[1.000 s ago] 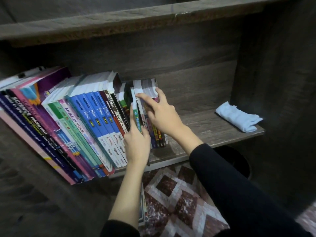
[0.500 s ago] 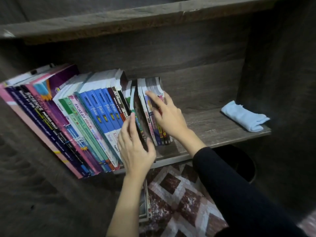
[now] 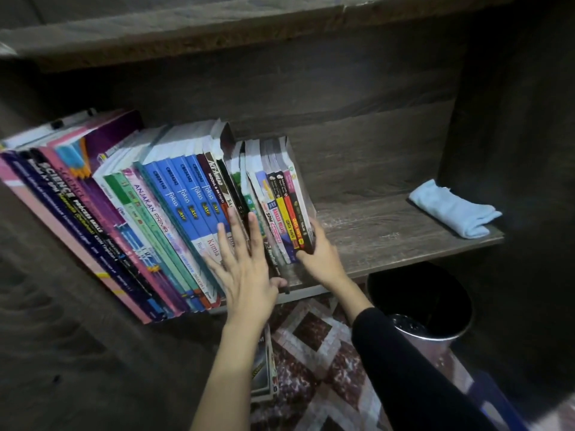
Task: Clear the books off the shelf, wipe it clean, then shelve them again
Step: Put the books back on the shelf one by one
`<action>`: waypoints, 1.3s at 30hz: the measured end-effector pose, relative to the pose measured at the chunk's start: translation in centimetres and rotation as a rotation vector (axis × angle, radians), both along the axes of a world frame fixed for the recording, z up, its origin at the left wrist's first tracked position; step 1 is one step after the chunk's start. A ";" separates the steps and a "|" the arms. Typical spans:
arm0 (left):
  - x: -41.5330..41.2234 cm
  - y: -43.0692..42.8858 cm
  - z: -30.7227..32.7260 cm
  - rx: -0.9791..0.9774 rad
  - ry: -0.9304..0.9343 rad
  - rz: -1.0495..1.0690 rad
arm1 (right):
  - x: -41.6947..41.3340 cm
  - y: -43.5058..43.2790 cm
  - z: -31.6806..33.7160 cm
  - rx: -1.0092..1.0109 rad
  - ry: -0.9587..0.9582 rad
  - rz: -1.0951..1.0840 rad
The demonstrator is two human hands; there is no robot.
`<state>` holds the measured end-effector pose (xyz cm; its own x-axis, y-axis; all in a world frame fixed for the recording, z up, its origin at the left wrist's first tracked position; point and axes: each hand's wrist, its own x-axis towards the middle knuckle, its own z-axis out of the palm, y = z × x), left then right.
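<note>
A row of books [image 3: 174, 209] leans left on the dark wooden shelf [image 3: 373, 231], filling its left half. At the row's right end stands a group of small thin books [image 3: 284, 206] with yellow, red and black spines. My right hand [image 3: 320, 259] grips their lower end, thumb on the spines and fingers round the outer cover. My left hand [image 3: 245, 269] lies flat with straight fingers against the spines just left of them, its thumb touching the bottom of a thin dark book. A folded light-blue cloth [image 3: 454, 209] lies at the shelf's right end.
A black waste bin [image 3: 420, 303] stands on the floor under the shelf's right part. Another book [image 3: 263, 368] lies on the patterned rug [image 3: 311, 337] below my left forearm. The cabinet's side wall [image 3: 513, 119] closes the right; an upper board [image 3: 217, 29] overhangs.
My right hand slid from the tops of the small books down to their lower end. My left hand dropped lower and spread flat on the spines. The gap between the books has narrowed.
</note>
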<state>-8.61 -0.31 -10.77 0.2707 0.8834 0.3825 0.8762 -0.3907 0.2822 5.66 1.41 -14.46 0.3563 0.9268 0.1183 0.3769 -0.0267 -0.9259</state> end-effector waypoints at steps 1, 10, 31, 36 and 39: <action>0.1 0.0 0.0 0.001 0.006 0.024 | 0.0 0.1 -0.3 0.007 -0.001 -0.021; 2.4 2.1 -1.8 0.184 0.155 0.225 | -0.3 0.1 -1.0 0.043 -0.019 -0.052; 4.6 5.7 -3.3 0.467 0.207 0.457 | 2.0 0.9 -1.3 -0.004 -0.036 0.035; 4.0 5.9 -3.9 0.508 0.214 0.405 | 2.2 1.4 -1.7 -0.008 -0.125 -0.028; 3.7 6.0 -4.4 0.526 0.212 0.372 | 2.4 1.6 -2.0 -0.009 -0.131 -0.044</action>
<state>-4.94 5.73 -15.16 0.1014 0.6431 0.7590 0.9943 -0.0911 -0.0556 8.04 2.97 -16.46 0.3790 0.9117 0.1583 0.4928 -0.0541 -0.8684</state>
